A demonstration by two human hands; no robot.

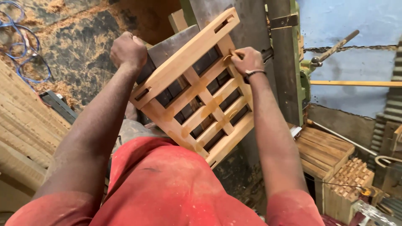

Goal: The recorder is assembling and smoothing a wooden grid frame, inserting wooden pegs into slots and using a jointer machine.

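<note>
A pale wooden lattice frame with crossing slats and slotted mortises lies tilted on the grey metal table of a woodworking machine. My left hand is closed into a fist at the frame's upper left edge, against the machine table. My right hand grips the frame's right rail near the top, a dark band on its wrist. Both forearms reach forward over my red, dust-covered shirt.
A green machine column with a lever handle rises to the right. Stacked wooden pieces lie at lower right, planks at left. Sawdust and a blue cable cover the floor.
</note>
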